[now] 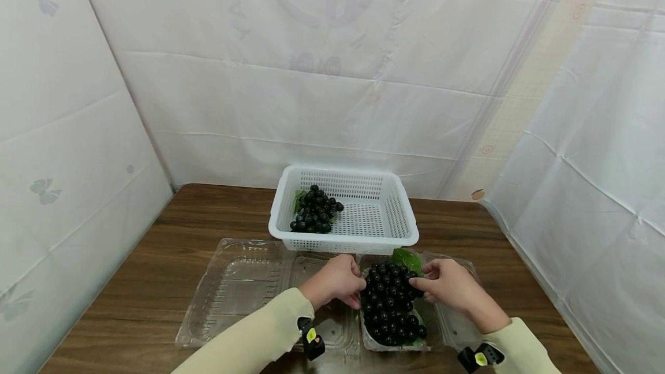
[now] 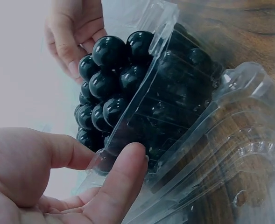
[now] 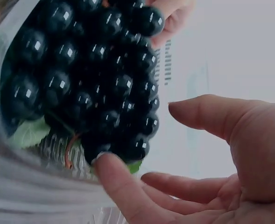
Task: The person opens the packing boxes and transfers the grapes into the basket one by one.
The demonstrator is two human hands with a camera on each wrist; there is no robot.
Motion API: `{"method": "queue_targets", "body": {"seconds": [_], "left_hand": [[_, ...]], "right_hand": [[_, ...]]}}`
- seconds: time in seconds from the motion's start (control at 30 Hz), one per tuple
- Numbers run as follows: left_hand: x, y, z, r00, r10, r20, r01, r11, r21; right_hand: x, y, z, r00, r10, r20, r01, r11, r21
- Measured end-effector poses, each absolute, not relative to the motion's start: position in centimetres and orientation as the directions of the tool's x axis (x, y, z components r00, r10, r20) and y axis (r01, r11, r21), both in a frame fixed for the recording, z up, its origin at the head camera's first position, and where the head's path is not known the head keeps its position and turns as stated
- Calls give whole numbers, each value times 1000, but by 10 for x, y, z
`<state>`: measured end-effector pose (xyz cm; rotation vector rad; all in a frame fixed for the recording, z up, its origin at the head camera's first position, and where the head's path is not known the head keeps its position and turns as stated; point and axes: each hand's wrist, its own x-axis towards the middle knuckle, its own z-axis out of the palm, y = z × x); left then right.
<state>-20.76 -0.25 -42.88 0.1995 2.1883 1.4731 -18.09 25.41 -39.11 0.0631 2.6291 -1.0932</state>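
Observation:
A large bunch of black grapes (image 1: 389, 299) fills a clear plastic clamshell box (image 1: 387, 346) at the front right of the table, with a green leaf (image 1: 407, 259) by its far end. At the box's left side, my left hand (image 1: 340, 281) pinches the clear rim between thumb and fingers, as the left wrist view shows. On the other side my right hand (image 1: 451, 286) reaches over the edge. In the right wrist view its fingertip (image 3: 107, 161) is right at the lowest grapes, while the thumb (image 3: 193, 112) stands apart from them.
Behind the box stands a white plastic basket (image 1: 358, 242) with a smaller bunch of black grapes (image 1: 314, 212) in its left part. Another clear clamshell box (image 1: 244, 276) lies opened flat on the left. White sheeting (image 1: 312, 103) surrounds the wooden table (image 1: 140, 281) at the back and sides.

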Motion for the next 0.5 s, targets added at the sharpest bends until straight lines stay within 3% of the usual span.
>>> {"method": "queue_targets", "body": {"seconds": [0.27, 0.5], "left_hand": [[-206, -3, -429, -872, 393, -291, -103, 434, 895], [-208, -3, -432, -875, 398, -276, -82, 440, 894]], "right_hand": [[-186, 242, -389, -933, -55, -355, 205, 732, -650], [-190, 235, -397, -905, -73, -420, 265, 676, -687]]}}
